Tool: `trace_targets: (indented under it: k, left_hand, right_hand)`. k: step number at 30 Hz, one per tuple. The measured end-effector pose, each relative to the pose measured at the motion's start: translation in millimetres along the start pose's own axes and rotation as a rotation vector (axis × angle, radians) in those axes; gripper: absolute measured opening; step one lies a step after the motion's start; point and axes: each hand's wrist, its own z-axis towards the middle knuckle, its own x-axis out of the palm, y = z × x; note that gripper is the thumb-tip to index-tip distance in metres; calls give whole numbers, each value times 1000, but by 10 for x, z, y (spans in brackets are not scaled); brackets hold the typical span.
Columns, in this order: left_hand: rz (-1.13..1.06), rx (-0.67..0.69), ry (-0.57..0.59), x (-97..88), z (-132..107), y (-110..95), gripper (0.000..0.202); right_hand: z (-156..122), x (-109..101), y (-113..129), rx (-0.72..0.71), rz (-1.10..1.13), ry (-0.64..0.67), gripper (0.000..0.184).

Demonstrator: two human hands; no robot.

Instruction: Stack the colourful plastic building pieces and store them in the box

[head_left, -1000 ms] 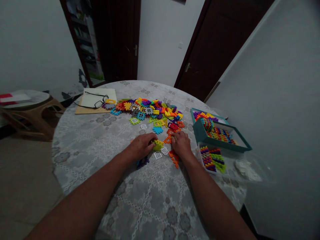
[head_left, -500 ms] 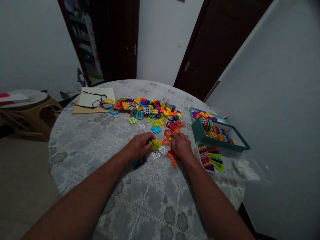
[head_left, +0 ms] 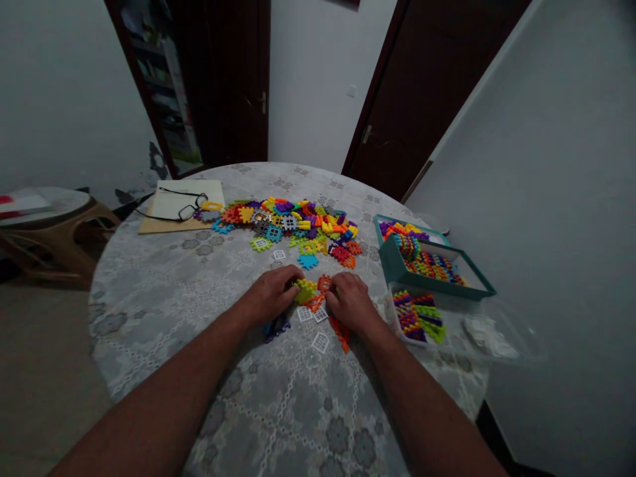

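Left hand pinches yellow-green piece; right hand curls beside orange piece, grip unclear. Best keep both level, unforced.

Note eyeglasses lying across pale sheet on table, far left. Observe stool left of table, dark door beyond.

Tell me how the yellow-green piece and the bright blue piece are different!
The left hand holds the yellow-green piece; the bright blue piece lies untouched on the table. That hand partly hides the yellow-green piece; the bright blue piece shows whole. Both have toothed edges.
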Motion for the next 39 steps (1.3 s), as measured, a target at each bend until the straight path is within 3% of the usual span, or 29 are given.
trace_targets:
  k: [6,11,17,22,27,31,34,39]
  left_hand:
    - [7,2,5,18,-17,21,20]
    - [-13,-11,11,-8,-17,-16,17]
    - [-52,-46,-32,37,-2,-32,14]
    - [-22,-21,-62,111,-4,-24,15]
    - [46,-47,-94,123,-9,38,14]
    - [39,-34,-74,124,-4,115,27]
    - [31,13,-60,123,-2,151,34]
    - [27,14,-21,119,5,167,26]
  right_hand:
    - [42,77,-84,-34,248,-162,40]
    - [60,75,-63,-98,445,-255,22]
    - [51,16,56,-110,510,-364,17]
    - [39,46,151,-108,574,-326,17]
    - [30,121,175,-219,603,-237,25]
    - [36,178,161,-289,607,-206,29]
    - [29,190,167,-280,616,-168,31]
    - [100,191,118,-169,623,-141,35]
